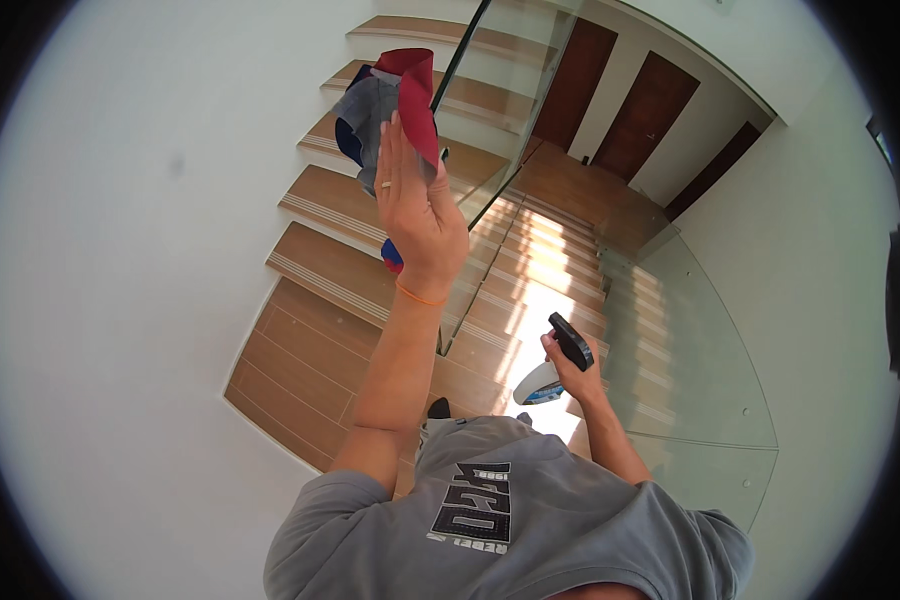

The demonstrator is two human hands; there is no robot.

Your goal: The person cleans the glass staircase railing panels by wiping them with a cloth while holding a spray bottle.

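Observation:
My left hand reaches up and away, its fingers nearly straight and held together against a grey, red and dark blue cloth. The cloth bunches past the fingertips, beside the dark edge of a glass balustrade panel; whether it touches the glass, I cannot tell. A small blue and red piece shows beside my left wrist, partly hidden by it. Lower right, my right hand grips a spray bottle by its black trigger head. The bottle's pale body bears a blue label and tilts down to the left.
Wood-look steps with pale grip strips rise at the left beside a white wall. Further steps descend ahead in bright sunlight towards brown doors. A curved glass panel stands at the right.

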